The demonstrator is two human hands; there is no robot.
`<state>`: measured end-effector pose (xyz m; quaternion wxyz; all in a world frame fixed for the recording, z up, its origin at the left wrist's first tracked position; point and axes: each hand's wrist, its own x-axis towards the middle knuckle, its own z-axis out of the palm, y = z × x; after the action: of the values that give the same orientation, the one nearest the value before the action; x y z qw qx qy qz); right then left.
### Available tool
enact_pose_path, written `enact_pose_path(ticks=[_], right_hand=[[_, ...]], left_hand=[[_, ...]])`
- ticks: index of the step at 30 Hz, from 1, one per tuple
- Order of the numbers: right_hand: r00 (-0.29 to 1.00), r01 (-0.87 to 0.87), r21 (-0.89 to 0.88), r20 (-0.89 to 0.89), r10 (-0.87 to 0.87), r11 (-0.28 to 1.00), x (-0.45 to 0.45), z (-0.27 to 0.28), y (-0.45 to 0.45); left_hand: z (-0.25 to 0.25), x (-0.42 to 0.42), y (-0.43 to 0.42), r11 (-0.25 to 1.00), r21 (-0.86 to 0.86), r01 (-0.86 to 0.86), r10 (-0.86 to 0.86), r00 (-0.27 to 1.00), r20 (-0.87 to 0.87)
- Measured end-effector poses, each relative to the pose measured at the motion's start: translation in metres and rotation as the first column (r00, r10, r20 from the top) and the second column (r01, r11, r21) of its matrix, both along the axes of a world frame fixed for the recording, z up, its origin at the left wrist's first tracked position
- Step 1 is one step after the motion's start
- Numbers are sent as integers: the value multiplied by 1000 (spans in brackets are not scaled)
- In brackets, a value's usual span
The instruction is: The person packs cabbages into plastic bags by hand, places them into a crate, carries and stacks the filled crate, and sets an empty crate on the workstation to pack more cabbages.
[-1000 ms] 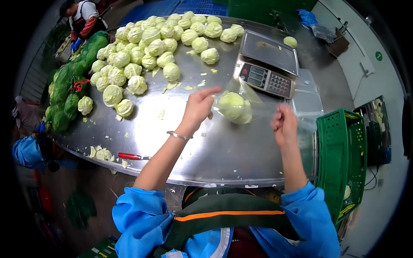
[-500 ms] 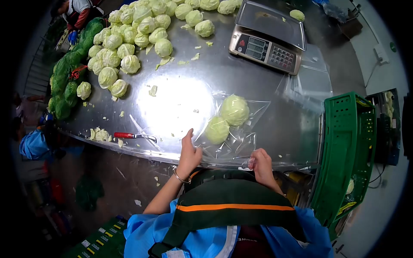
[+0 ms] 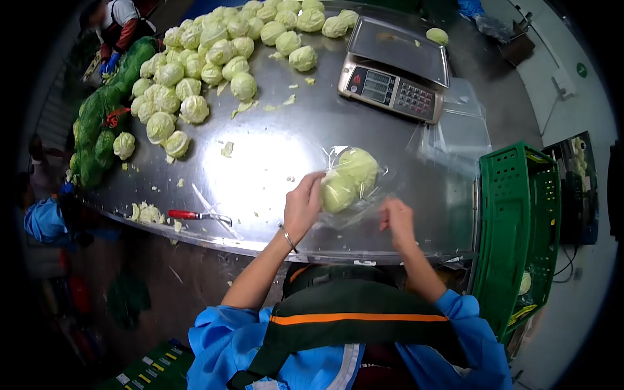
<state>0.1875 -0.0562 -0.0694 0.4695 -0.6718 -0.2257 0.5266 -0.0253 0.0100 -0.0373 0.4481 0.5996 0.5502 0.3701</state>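
Left hand (image 3: 303, 204) against cabbages (image 3: 358, 169) in clear bag (image 3: 365, 199); right hand (image 3: 398, 223) curled alongside; grip of both unclear

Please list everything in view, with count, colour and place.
Bagged cabbages: two, green, by hands
Bag: one, clear, around them
Loose cabbages: many, green, mostly far left
Netted cabbages: several, green, left
Scale: one, grey, far right
Flat plastic: count unclear, clear, by scale
Tool: one, red-handled, near left
Table: one, silver, centre
Crate: at least one, green, right
People: at least two, mixed clothing, left
Left hand: one, bare, bag's left
Right hand: one, bare, bag's right
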Motion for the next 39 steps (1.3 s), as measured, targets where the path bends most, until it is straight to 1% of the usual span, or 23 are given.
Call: enact_pose_path(ticks=[1,3,5,7,8,9,11,13,14,15,17,18,19,21,22,25,28,30,32,33,35,37,39], right_hand=[[998,62,57,9,-63,996,11,13,5],[961,246,186,-177,-214,951,34,52,15],[934,250,313,-326,-143,916,53,97,7],[898,335,364,-401,-179,869,51,111,3],[882,367,386,-433,-185,846,51,115,0],[871,371,328,-447,-203,869,53,118,1],[852,370,242,-472,-225,897,63,129,20],[908,283,546,-418,-36,789,62,144,23],[928,235,649,-371,31,724,60,144,14],[931,266,569,-362,-54,778,63,141,14],[935,308,435,-301,-186,846,77,142,35],[950,296,402,-214,-225,867,71,144,29],[956,290,475,-178,-232,831,67,142,28],[962,264,574,-94,-257,775,60,137,21],[945,294,567,-50,-324,769,56,128,22],[993,110,383,-13,-114,917,57,106,-9],[975,75,285,182,-130,956,35,82,-28],[972,67,186,209,-106,980,28,69,-42],[980,58,69,186,-70,996,28,57,-53],[919,104,144,363,-151,984,22,52,-52],[688,145,315,649,-324,938,5,46,-42],[589,-73,209,798,-127,975,5,56,-31],[690,-225,118,720,72,967,13,51,-26]], left_hand=[[22,9,13,997,82,11,-11,1000,6],[73,32,29,992,76,103,-110,989,94],[101,48,26,987,36,156,-160,966,204],[126,51,26,988,8,155,-149,933,328],[128,56,38,987,115,115,-138,966,219],[131,63,56,983,-47,177,-157,946,285],[129,68,68,950,-190,247,-146,892,428],[142,58,57,928,-276,248,-86,867,490],[132,57,62,964,-174,200,-76,838,540],[119,64,71,987,-112,115,-50,884,465],[103,67,82,959,-240,150,-48,921,386],[103,68,78,952,-226,207,-94,900,425],[100,66,68,934,-234,268,-140,882,451],[75,60,75,957,-207,204,-71,856,512],[60,55,76,942,-274,192,-47,886,461],[19,48,64,913,-330,239,-114,928,355],[-8,31,46,885,-441,151,4,944,331],[-23,24,37,828,-544,134,55,947,317],[-41,21,20,806,-553,210,-27,947,319],[-48,19,13,794,-555,246,-70,945,319],[-47,16,8,738,-608,293,-158,951,265],[-38,17,7,721,-645,252,-195,968,160],[-42,5,9,768,-581,269,-273,958,83]])
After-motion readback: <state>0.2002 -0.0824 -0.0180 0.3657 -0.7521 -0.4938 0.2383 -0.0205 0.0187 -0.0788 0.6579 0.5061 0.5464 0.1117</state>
